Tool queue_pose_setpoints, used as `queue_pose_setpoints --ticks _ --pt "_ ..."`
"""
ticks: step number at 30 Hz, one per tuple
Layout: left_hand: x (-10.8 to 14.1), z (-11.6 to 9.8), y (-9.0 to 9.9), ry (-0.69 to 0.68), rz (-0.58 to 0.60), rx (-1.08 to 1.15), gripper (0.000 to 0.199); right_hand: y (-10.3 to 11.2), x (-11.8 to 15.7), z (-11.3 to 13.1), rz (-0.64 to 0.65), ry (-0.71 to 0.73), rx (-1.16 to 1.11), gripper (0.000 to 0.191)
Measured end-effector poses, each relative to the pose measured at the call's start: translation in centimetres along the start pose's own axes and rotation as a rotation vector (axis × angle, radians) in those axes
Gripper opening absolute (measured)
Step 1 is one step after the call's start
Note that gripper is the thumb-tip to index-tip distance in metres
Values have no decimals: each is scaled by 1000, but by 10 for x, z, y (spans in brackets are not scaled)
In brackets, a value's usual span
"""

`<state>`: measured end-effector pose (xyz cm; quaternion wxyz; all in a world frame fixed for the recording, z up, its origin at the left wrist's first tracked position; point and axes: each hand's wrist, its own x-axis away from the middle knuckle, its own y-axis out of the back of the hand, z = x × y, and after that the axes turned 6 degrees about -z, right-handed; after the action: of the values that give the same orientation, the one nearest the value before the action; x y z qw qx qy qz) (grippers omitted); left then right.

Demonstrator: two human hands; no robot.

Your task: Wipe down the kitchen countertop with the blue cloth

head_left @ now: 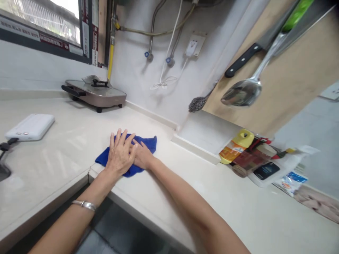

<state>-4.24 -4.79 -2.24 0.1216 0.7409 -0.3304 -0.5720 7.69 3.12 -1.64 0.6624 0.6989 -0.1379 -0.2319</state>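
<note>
A blue cloth (149, 143) lies partly crumpled on the white countertop, close to the counter's inner corner. My left hand (119, 153) rests flat over it with the fingers stretched out and a little apart. Beside it, my right hand (142, 155) presses on the cloth, its fingers laid out and partly hidden behind the left thumb and fingers. The two hands touch and overlap at the fingers. A silver bracelet (86, 205) circles my left wrist.
An electric pan with a glass lid (97, 93) stands by the back wall. At left lies a white power bank (30, 127) with a cable. A yellow bottle (237, 146) and several packets line the right wall, below a hanging ladle (243, 92) and a knife (242, 60).
</note>
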Motion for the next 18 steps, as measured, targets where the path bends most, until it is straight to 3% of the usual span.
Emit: queue_pose_setpoints --ticks 4,10,18 --pt "-3 0 20 47 15 136 57 14 45 21 7 -43 -71 55" --pt "8 -8 48 444 182 279 55 25 122 46 10 -33 -86 57" --pt "29 -38 60 525 294 230 50 42 245 64 7 -104 -165 59"
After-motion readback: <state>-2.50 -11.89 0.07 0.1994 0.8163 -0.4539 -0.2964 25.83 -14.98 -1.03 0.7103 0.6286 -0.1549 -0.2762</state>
